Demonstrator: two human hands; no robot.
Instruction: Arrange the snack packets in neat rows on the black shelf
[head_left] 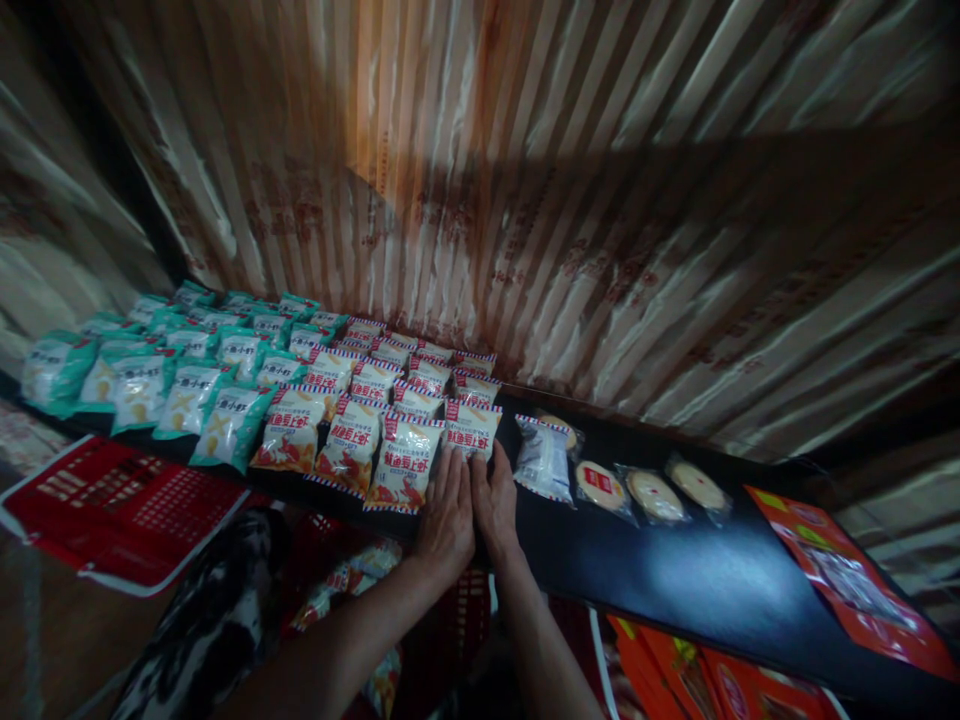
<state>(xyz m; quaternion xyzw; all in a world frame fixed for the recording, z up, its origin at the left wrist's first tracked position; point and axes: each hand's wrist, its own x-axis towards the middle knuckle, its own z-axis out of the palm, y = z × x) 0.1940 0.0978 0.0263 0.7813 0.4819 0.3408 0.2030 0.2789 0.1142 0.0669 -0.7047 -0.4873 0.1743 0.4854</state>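
Note:
A white and orange snack bag (471, 425) with a red-and-blue striped top edge leans in the front row at the right end of similar bags. Both my hands meet at its lower part. My left hand (448, 515) has its fingers long and close together against the bag's lower left. At the lower right, my right hand (495, 505) grips it with bent fingers; some fingertips are hidden. Just left stands a matching snack bag (405, 462), close to my left fingers. A pale snack bag (544, 458), its back side up, lies right of my right hand.
Rows of teal snack bags (231, 425) fill the left of the black shelf (645, 570). Round packaged cakes (657, 495) and an orange packet (847, 575) lie rightward. Corrugated sheeting (480, 180) rises behind. Red baskets (127, 510) and more orange packets (720, 680) sit below.

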